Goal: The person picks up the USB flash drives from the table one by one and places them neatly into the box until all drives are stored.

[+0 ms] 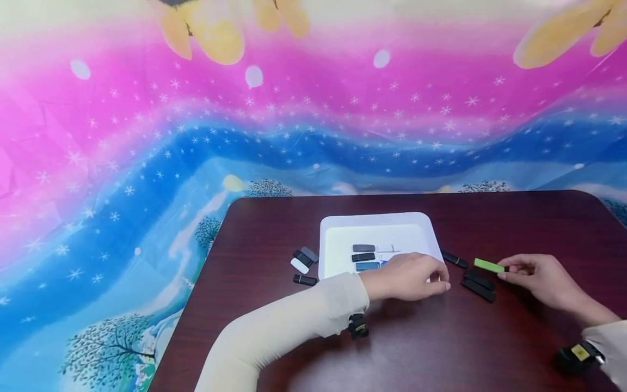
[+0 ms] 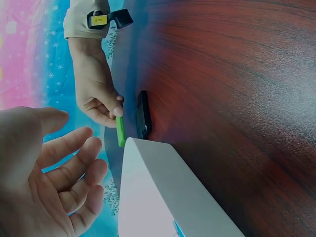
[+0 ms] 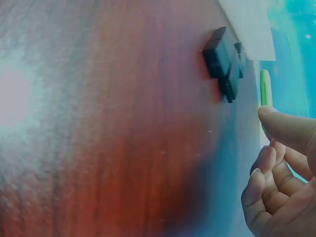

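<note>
In the head view my right hand [image 1: 546, 279] pinches a bright green USB stick [image 1: 487, 265] by one end, holding it above the table to the right of the tray. My left hand [image 1: 412, 276] hovers over the right front part of the white tray [image 1: 329, 228]. Its fingers are loosely bent with nothing between them in the left wrist view. In the tray lie a grey stick [image 1: 363, 248], a black stick [image 1: 363, 257] and a blue stick [image 1: 367, 266]. The left hand hides part of the tray.
Several black sticks [image 1: 478, 290] lie on the dark wooden table [image 1: 416, 348] between tray and right hand. Left of the tray are a white stick [image 1: 299, 265], a black stick [image 1: 305, 280] and other dark ones. A patterned cloth [image 1: 313, 98] hangs behind.
</note>
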